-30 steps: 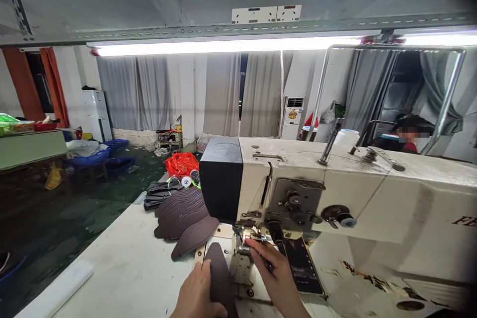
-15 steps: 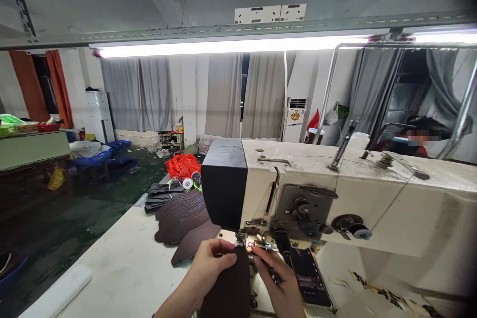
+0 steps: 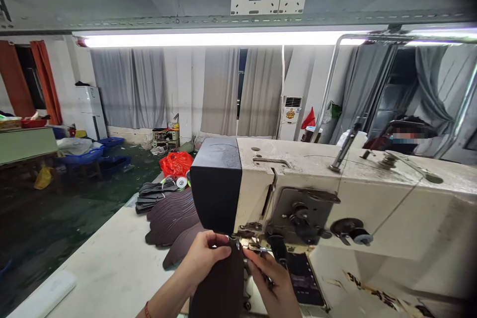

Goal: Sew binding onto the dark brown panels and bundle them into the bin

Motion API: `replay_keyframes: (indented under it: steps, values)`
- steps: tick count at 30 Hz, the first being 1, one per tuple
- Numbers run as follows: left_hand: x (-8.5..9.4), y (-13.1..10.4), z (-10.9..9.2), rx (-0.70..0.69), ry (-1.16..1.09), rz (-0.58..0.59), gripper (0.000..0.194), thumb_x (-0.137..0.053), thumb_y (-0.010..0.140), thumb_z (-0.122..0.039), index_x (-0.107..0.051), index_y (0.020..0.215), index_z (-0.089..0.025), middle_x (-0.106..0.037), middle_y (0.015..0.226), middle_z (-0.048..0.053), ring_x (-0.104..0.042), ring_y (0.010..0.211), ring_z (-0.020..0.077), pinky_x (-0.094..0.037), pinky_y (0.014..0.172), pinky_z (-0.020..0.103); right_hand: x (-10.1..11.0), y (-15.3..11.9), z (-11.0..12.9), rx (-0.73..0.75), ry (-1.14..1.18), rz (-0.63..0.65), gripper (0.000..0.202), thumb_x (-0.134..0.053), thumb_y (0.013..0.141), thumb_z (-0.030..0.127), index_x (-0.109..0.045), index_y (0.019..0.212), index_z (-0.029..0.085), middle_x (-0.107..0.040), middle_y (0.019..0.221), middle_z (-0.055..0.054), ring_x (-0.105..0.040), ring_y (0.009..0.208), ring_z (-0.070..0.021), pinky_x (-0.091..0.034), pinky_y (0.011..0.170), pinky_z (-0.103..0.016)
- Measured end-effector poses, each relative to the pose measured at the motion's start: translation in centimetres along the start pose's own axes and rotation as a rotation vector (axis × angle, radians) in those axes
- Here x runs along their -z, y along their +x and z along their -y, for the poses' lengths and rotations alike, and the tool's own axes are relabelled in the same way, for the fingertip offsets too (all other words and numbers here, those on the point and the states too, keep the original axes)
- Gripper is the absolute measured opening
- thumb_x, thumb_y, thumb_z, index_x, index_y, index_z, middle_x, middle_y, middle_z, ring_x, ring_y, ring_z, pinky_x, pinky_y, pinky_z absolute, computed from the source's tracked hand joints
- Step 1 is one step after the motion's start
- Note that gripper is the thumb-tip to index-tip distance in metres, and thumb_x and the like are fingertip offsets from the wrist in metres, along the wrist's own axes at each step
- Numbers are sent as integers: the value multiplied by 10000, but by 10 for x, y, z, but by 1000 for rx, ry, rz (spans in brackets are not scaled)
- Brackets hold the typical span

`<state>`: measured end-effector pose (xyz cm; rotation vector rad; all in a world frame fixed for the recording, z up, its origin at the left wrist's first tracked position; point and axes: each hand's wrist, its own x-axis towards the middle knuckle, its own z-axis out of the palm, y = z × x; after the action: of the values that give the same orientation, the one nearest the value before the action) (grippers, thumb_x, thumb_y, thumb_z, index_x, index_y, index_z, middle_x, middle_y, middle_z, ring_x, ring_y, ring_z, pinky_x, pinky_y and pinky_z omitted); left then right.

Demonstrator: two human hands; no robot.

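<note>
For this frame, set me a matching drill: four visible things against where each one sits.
Things:
1. dark brown leather piece
2. red plastic bag
3. stack of dark brown cut pieces
4. white thread cone

Places:
A. far end of the white table
B. behind the cream sewing machine
C. held by both hands at the needle
D. on the table, left of the machine

Pairs: 1-C, 2-A, 3-D, 4-B

Both hands (left (image 3: 204, 254), right (image 3: 269, 278)) on dark brown piece (image 3: 219, 288) under sewing machine (image 3: 335, 198) head.

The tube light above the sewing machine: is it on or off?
On. The tube light glows bright white along its whole length.
</note>
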<state>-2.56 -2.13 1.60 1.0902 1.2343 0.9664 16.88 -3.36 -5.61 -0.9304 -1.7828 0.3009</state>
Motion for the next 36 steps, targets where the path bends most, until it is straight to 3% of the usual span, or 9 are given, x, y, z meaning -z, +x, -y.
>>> replay_keyframes:
  steps: [3,9,18,23,30,36]
  values:
    - [3,-2,3,-16,-16,30,399,-759,580,-366,-639,886,-141,-677,863,55,-613,832,195,-466,764,312,1,1,0,4,-17,18,283,-553,872,193,-663,1121,270,-721,978,-61,-690,870,-176,-559,750,-236]
    - [11,-25,11,110,-125,322,558,-819,499,-223,-625,1018,-161,-711,872,45,-657,832,235,-511,750,333,2,2,0,48,-51,2,291,-561,864,189,-666,1123,271,-728,946,-61,-693,821,-173,-562,720,-240]
    - [7,-31,9,72,-188,302,506,-794,494,-193,-640,974,-146,-687,762,35,-663,773,253,-538,722,364,2,5,4,45,-40,-10,280,-556,864,176,-680,1099,262,-726,888,-60,-686,786,-162,-554,693,-232]
    - [7,-37,10,88,-84,261,455,-789,520,-224,-642,948,-175,-683,800,22,-655,811,246,-537,732,344,1,1,4,-51,2,36,285,-522,893,215,-658,1139,258,-721,878,-70,-678,744,-147,-545,647,-212]
    - [16,-44,33,21,-252,401,700,-850,477,-442,-615,1093,-206,-684,1007,76,-630,965,285,-491,899,390,2,3,3,16,28,28,302,-536,882,188,-649,1155,251,-722,1016,-77,-689,862,-163,-551,787,-263]
    - [15,-47,39,50,-267,302,717,-852,477,-427,-609,1110,-195,-692,937,75,-641,889,282,-505,840,396,3,3,5,-14,-2,17,301,-552,870,176,-657,1133,277,-726,951,-43,-685,855,-158,-554,769,-248]
